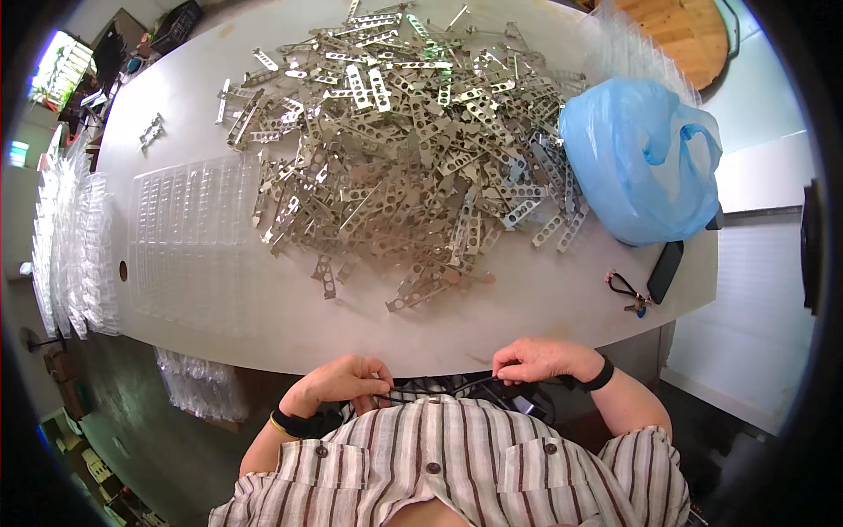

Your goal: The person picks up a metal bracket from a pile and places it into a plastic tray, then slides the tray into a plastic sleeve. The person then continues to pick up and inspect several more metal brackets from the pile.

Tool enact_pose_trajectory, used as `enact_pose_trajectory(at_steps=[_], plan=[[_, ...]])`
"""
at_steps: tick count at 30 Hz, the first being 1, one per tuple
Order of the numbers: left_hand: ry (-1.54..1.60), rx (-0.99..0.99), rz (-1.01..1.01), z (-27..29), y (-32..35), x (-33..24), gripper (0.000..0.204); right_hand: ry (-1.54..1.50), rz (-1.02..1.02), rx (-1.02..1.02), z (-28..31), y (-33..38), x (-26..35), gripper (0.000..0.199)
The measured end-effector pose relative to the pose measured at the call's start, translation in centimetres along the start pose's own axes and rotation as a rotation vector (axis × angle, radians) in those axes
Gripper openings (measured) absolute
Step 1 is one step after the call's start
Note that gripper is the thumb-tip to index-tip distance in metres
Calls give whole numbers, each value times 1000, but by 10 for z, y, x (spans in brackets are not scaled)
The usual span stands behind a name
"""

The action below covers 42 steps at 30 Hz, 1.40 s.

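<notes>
Just in front of the table's near edge, a thin black cable [470, 384] runs between my two hands, close to my striped shirt. My left hand [344, 383] has its fingers closed on one part of the cable. My right hand [543, 358] pinches another part between thumb and fingers. Beyond the hands, a large heap of flat metal strips with round holes [413, 132] spreads over the table [386, 342]. Neither hand touches the heap.
A clear plastic tray [189, 228] lies left of the heap, beside stacked trays [75, 255]. At right are a blue plastic bag [632, 167], a dark phone [666, 270] and keys [637, 307]. More clear trays [641, 53] stand far right, near a round wooden top [689, 35].
</notes>
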<state>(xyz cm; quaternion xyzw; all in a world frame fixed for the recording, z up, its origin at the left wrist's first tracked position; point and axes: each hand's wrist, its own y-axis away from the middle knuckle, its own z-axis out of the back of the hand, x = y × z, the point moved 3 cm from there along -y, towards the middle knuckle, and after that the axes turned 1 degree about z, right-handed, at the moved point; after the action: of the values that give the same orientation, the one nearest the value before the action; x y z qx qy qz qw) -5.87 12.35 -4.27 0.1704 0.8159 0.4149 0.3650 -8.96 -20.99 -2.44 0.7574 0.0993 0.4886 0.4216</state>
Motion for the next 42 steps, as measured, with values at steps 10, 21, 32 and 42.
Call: enact_pose_trajectory(at_steps=[10,21,32,42], plan=[[-320,-362,-216,-34,-1,17,16,697,238,-144,-17,-13,2,19],[-597,-627,-370,-96,24,46,20,1002,380,-131,-62,-10,-6,19],[-1118,-380,-285,-82,-7,20,42,831,397,-117,-33,-19,-31,29],[-1097,-152,-330,-46,-49,-15,38,832,293,-217,-21,1,-17,28]])
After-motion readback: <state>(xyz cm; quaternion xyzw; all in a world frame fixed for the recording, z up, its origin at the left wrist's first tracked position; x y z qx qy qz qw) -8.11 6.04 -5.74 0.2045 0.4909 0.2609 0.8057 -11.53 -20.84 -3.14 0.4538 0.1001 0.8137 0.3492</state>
